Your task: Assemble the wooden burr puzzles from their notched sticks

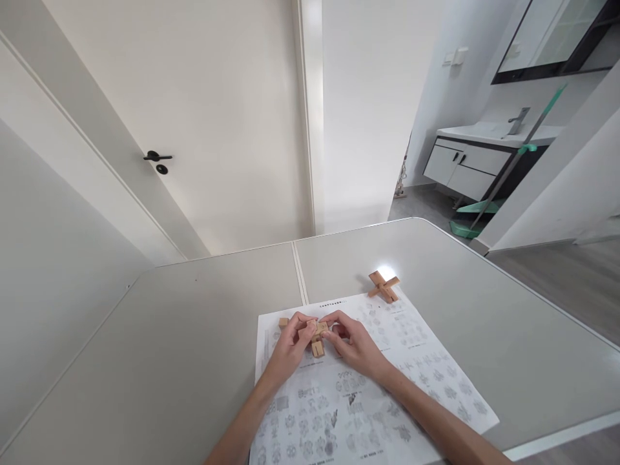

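Between my two hands is a small wooden block puzzle (318, 349), low over the printed paper sheet (358, 433). My left hand (292, 342) has its thumb and fingers closed on the puzzle's left side. From the right, my right hand (352, 341) pinches the same puzzle with thumb and curled fingers. One piece sticks out toward me below the fingertips; fingers hide part of the rest. Just beyond my left hand a small wooden block (283, 322) lies on the sheet.
A cross-shaped wooden assembly (384, 287) rests at the sheet's far right corner. The grey table (203, 336) has a seam (299, 271) running away from me. Past it are a closed door (232, 129), a washbasin cabinet (467, 161) and a green dustpan (467, 227).
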The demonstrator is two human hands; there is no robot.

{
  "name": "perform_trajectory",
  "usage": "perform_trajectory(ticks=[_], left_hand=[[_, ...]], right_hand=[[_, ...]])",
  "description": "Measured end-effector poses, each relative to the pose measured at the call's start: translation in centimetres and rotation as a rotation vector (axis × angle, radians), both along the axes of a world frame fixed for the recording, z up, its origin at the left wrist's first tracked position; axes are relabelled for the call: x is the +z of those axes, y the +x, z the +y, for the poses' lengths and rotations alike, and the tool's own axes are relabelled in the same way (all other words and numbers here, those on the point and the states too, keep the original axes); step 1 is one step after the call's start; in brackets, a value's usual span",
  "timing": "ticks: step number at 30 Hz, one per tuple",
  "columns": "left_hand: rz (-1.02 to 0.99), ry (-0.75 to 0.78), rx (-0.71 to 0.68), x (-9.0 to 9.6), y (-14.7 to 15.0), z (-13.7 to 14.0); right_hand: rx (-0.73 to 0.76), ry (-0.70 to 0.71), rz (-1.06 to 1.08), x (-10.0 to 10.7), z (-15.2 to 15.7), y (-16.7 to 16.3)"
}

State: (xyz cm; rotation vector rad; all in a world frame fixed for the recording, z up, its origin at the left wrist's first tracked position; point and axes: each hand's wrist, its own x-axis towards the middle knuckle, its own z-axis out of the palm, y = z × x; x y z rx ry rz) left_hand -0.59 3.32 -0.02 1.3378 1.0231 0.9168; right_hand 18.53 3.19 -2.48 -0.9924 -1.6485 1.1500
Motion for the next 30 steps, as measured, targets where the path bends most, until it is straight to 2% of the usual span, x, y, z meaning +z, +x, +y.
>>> perform_trajectory(ticks=[11,18,21,24,30], left_hand=[[0.016,0.026,-0.018,0.1,0.1,0.0],[-0.025,-0.023,-0.081,0.2,-0.1,-0.3],[-0.02,-0.025,-0.054,0.4,-0.4,-0.2],[-0.086,-0.018,0.063,0.7,-1.0,0.4],[-0.457,0.079,0.572,0.8,-2.8,2.2]], right_hand=[[-0.02,0.007,-0.015,0.1,0.0,0.0],[-0.036,-0.058,0.029,0.1,0.2,-0.1],[-0.027,-0.076,0.069,0.6,0.2,-0.1],[-0.03,-0.097,0.103,1.0,0.1,0.0],[-0.044,-0.078,0.072,0.7,0.1,0.0]])
